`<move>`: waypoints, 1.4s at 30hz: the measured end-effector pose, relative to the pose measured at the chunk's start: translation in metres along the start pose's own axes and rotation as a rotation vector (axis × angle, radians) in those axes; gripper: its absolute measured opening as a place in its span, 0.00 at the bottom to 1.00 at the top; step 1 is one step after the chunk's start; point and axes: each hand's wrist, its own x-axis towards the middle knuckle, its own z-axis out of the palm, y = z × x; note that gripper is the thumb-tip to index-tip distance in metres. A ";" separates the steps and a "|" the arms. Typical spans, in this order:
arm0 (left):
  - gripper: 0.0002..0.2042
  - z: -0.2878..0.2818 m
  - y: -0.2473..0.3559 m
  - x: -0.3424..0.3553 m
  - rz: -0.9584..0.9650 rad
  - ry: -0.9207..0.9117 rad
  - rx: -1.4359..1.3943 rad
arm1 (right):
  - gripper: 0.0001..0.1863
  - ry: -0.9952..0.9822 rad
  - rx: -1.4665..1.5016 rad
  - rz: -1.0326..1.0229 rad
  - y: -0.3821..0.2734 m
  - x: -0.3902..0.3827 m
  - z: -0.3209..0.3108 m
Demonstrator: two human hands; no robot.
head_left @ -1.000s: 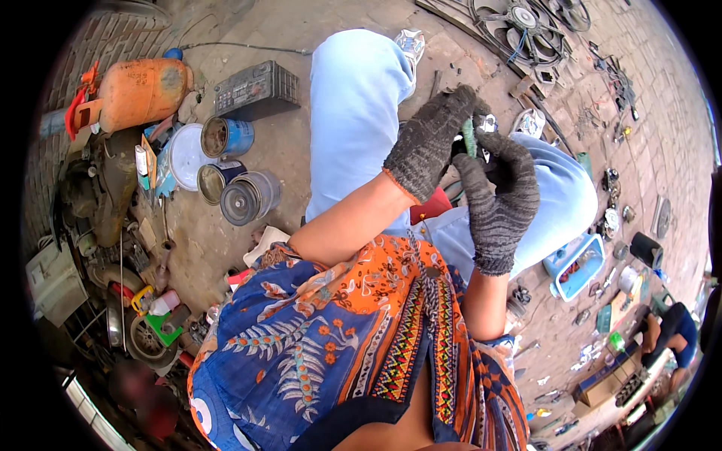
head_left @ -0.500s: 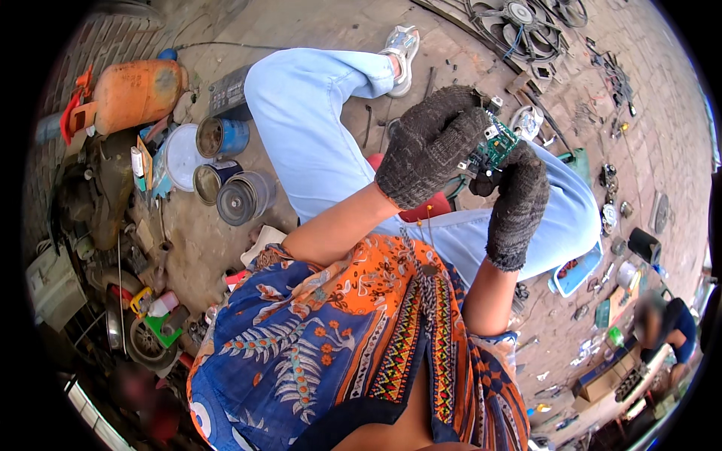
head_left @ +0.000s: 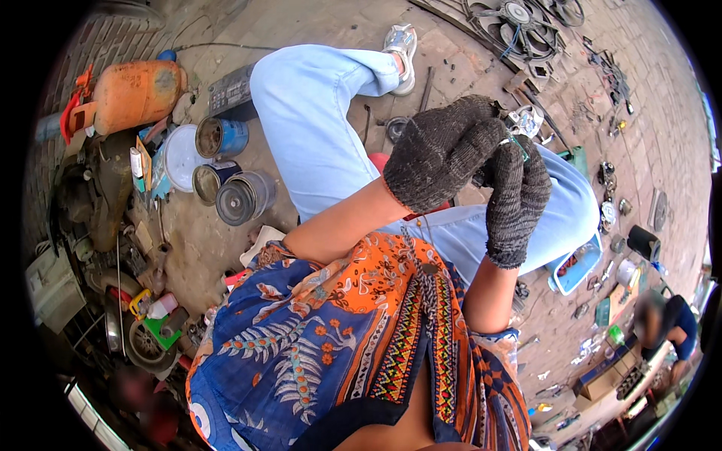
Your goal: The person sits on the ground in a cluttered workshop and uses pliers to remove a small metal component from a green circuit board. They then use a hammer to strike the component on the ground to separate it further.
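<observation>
Dark grey knitted gloves cover both my hands, which meet above my lap. Between them is a small green circuit board point(head_left: 521, 147), now mostly hidden by the gloves, with one thin edge showing. My left hand point(head_left: 445, 154) is closed, its fingertips curled over the board's far end. My right hand point(head_left: 519, 197) is closed too, fingers pointing up and gripping the board from the right. Part of a dark piece shows in the gap between the gloves, too covered to name. Below the hands is something red, partly hidden by my legs.
At left lie an orange gas cylinder point(head_left: 139, 96), a blue paint can point(head_left: 222, 138), a dark can point(head_left: 247, 197) and a white bucket lid point(head_left: 183, 158). A blue tray point(head_left: 577, 274) sits beside my right knee. Radiator fans point(head_left: 519, 26) lie ahead. Another person point(head_left: 665, 327) sits at far right.
The board has turned in my hands, from its green face showing to nearly edge-on. My left hand has shifted slightly right and down, closer to my right hand.
</observation>
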 end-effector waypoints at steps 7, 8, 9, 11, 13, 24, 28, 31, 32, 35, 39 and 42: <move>0.20 0.000 -0.010 -0.003 0.025 -0.049 -0.041 | 0.13 -0.036 -0.167 -0.047 -0.009 0.002 -0.001; 0.19 0.000 -0.013 -0.003 0.060 -0.054 -0.030 | 0.13 -0.050 -0.190 -0.041 -0.009 0.003 -0.003; 0.17 0.001 -0.014 -0.002 0.080 -0.039 -0.004 | 0.13 -0.063 -0.213 -0.035 -0.009 0.003 -0.004; 0.13 0.007 -0.017 0.000 0.125 -0.004 0.041 | 0.13 -0.034 -0.160 -0.018 -0.008 0.005 -0.004; 0.16 0.015 -0.020 -0.007 0.066 0.082 0.036 | 0.13 0.035 -0.162 -0.053 0.002 0.006 -0.006; 0.32 0.004 -0.002 0.008 -0.451 -0.150 -0.621 | 0.20 0.148 -0.500 -0.131 0.036 0.009 -0.015; 0.29 -0.008 0.004 0.015 -0.589 -0.311 -0.587 | 0.23 0.120 -0.950 -0.461 0.043 0.012 -0.022; 0.28 -0.004 0.003 0.012 -0.531 -0.257 -0.516 | 0.23 0.086 -0.992 -0.532 0.035 0.018 -0.022; 0.27 -0.001 0.002 0.010 -0.490 -0.213 -0.495 | 0.22 0.078 -0.956 -0.520 0.035 0.018 -0.022; 0.27 -0.004 0.000 0.008 -0.503 -0.215 -0.498 | 0.21 0.045 -0.861 -0.470 0.040 0.018 -0.021; 0.26 -0.003 0.005 0.008 -0.585 -0.152 -0.629 | 0.24 0.157 -0.832 -0.455 0.049 0.017 -0.021; 0.26 -0.004 0.004 0.002 -0.673 -0.129 -0.797 | 0.25 0.203 -1.059 -0.590 0.044 0.017 -0.023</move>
